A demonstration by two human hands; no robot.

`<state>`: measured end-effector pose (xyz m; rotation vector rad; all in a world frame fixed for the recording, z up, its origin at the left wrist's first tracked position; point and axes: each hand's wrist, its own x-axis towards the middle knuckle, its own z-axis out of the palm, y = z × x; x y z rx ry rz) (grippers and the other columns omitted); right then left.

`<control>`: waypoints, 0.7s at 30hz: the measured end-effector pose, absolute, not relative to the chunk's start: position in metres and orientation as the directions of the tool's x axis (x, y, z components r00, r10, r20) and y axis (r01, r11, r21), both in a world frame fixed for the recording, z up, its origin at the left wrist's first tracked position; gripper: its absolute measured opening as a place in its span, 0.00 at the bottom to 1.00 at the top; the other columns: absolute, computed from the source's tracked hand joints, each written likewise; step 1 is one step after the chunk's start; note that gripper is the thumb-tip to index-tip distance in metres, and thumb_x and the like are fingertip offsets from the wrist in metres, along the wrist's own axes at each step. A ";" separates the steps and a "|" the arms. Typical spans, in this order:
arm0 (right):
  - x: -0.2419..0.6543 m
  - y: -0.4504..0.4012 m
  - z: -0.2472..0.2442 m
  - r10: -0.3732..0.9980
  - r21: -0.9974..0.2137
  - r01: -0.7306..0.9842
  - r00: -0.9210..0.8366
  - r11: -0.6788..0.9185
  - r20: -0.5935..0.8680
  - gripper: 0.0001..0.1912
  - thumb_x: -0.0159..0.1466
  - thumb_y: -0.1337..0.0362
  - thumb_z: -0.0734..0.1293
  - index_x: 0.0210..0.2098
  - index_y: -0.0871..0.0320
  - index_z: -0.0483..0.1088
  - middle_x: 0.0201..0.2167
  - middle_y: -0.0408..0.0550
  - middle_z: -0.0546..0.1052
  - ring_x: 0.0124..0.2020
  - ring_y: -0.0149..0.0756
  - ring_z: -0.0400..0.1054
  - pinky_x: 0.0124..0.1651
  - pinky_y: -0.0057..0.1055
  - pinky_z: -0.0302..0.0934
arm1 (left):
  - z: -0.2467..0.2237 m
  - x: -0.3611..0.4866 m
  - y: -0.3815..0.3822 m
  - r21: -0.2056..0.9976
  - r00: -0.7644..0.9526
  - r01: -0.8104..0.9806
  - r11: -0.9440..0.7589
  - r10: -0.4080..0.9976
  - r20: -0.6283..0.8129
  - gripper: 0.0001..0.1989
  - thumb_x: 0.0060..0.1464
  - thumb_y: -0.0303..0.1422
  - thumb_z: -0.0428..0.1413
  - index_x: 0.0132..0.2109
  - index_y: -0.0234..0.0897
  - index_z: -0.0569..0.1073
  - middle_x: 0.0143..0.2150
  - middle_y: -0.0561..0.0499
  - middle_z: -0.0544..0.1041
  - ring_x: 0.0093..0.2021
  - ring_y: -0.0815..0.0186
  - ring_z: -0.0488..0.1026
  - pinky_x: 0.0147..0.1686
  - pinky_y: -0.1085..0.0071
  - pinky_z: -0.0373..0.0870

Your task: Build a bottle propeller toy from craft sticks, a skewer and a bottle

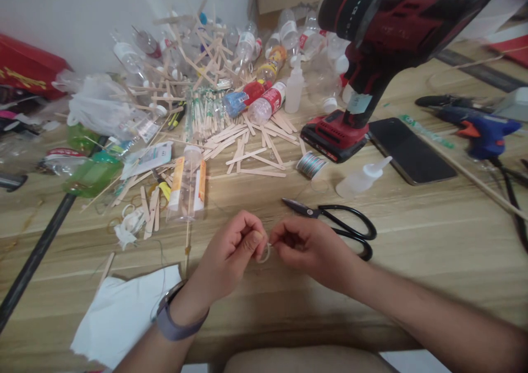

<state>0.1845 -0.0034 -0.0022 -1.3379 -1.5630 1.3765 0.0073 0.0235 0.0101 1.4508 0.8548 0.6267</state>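
Note:
Close together over the front of the wooden table, my left hand (231,254) and my right hand (311,249) pinch a small pale ring (266,255) between them. The ring looks like a thin plastic band; its top is covered by my fingertips. Both hands are closed, fingertips nearly touching. Just behind my right hand lie black-handled scissors (348,221), blades pointing left. A spool of multicoloured thread (312,165) lies beyond them. Left of my hands, a clear plastic bottle (187,183) has a thin stick (187,246) running out toward me.
A red cordless drill (363,59) stands upright at the right, near a phone (410,150), a dropper bottle (363,179) and a blue glue gun (480,125). Wooden craft sticks (258,155) and plastic bottles (270,100) crowd the back. White paper (124,315) lies front left.

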 end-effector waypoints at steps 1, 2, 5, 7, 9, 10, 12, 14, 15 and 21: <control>0.185 -0.004 -0.003 0.946 -0.969 0.213 -0.270 -0.121 -0.178 0.07 0.52 0.72 0.61 0.27 0.61 0.70 0.18 0.38 0.64 0.20 0.26 0.54 0.23 0.23 0.48 | 0.010 0.006 0.024 0.993 0.575 0.109 0.053 0.811 -0.107 0.10 0.64 0.37 0.48 0.34 0.38 0.63 0.25 0.57 0.65 0.26 0.72 0.61 0.28 0.75 0.60; 0.185 -0.004 -0.003 0.940 -0.974 0.167 -0.277 -0.155 -0.198 0.07 0.52 0.71 0.61 0.27 0.61 0.70 0.18 0.38 0.63 0.20 0.26 0.54 0.23 0.23 0.48 | 0.010 0.006 0.024 0.994 0.575 0.096 0.049 0.813 -0.096 0.10 0.64 0.37 0.48 0.35 0.38 0.63 0.25 0.57 0.65 0.26 0.72 0.62 0.27 0.75 0.60; 0.185 -0.004 -0.005 0.931 -0.976 0.074 -0.292 -0.205 -0.218 0.06 0.51 0.68 0.62 0.27 0.60 0.70 0.18 0.37 0.62 0.20 0.26 0.53 0.23 0.24 0.47 | 0.010 0.004 0.023 0.992 0.562 0.127 -0.007 0.825 -0.066 0.10 0.64 0.38 0.48 0.35 0.38 0.64 0.26 0.57 0.65 0.26 0.72 0.62 0.27 0.75 0.60; 0.184 -0.004 -0.005 0.930 -0.975 0.039 -0.293 -0.220 -0.221 0.06 0.50 0.67 0.62 0.27 0.60 0.70 0.18 0.38 0.62 0.21 0.26 0.52 0.23 0.24 0.47 | 0.012 0.003 0.021 0.977 0.551 0.199 -0.073 0.833 -0.050 0.10 0.64 0.37 0.48 0.34 0.38 0.65 0.26 0.57 0.65 0.26 0.71 0.62 0.27 0.75 0.60; 0.184 -0.004 -0.005 0.927 -0.971 0.013 -0.296 -0.238 -0.231 0.06 0.50 0.66 0.62 0.26 0.60 0.70 0.18 0.38 0.62 0.20 0.26 0.52 0.23 0.24 0.46 | 0.015 0.003 0.020 0.948 0.543 0.278 -0.156 0.840 -0.021 0.11 0.64 0.36 0.47 0.34 0.38 0.65 0.27 0.56 0.66 0.27 0.71 0.63 0.28 0.75 0.60; 0.184 -0.004 -0.005 0.926 -0.970 0.005 -0.296 -0.243 -0.234 0.06 0.50 0.66 0.63 0.26 0.60 0.69 0.18 0.38 0.62 0.20 0.26 0.52 0.23 0.25 0.46 | 0.017 0.003 0.020 0.929 0.542 0.312 -0.199 0.841 -0.002 0.11 0.64 0.35 0.47 0.33 0.38 0.65 0.28 0.56 0.67 0.28 0.71 0.64 0.28 0.75 0.60; 0.183 -0.004 -0.004 0.926 -0.969 0.004 -0.295 -0.247 -0.237 0.06 0.50 0.65 0.62 0.26 0.61 0.69 0.18 0.38 0.62 0.20 0.25 0.51 0.23 0.25 0.46 | 0.019 0.003 0.019 0.887 0.554 0.361 -0.289 0.831 0.045 0.10 0.64 0.32 0.46 0.33 0.38 0.66 0.28 0.56 0.68 0.28 0.71 0.65 0.30 0.75 0.61; 0.183 -0.005 -0.004 0.930 -0.972 0.014 -0.288 -0.236 -0.230 0.06 0.50 0.66 0.62 0.26 0.61 0.69 0.18 0.38 0.62 0.20 0.25 0.51 0.23 0.25 0.46 | 0.021 0.003 0.019 0.838 0.575 0.398 -0.373 0.814 0.089 0.09 0.64 0.30 0.46 0.33 0.38 0.66 0.29 0.56 0.69 0.29 0.72 0.66 0.30 0.76 0.60; 0.183 -0.005 -0.004 0.931 -0.973 0.022 -0.285 -0.230 -0.227 0.06 0.49 0.66 0.62 0.26 0.61 0.69 0.18 0.38 0.62 0.20 0.25 0.51 0.22 0.25 0.45 | 0.022 0.003 0.019 0.812 0.586 0.413 -0.412 0.803 0.109 0.09 0.64 0.29 0.46 0.34 0.38 0.66 0.29 0.57 0.70 0.29 0.72 0.66 0.30 0.76 0.60; 0.182 -0.004 -0.006 0.936 -0.977 0.027 -0.283 -0.211 -0.210 0.05 0.50 0.66 0.62 0.26 0.61 0.69 0.18 0.38 0.63 0.20 0.25 0.52 0.22 0.24 0.46 | 0.024 0.003 0.019 0.721 0.617 0.459 -0.520 0.770 0.163 0.09 0.63 0.28 0.46 0.35 0.39 0.67 0.30 0.56 0.72 0.29 0.71 0.67 0.30 0.75 0.60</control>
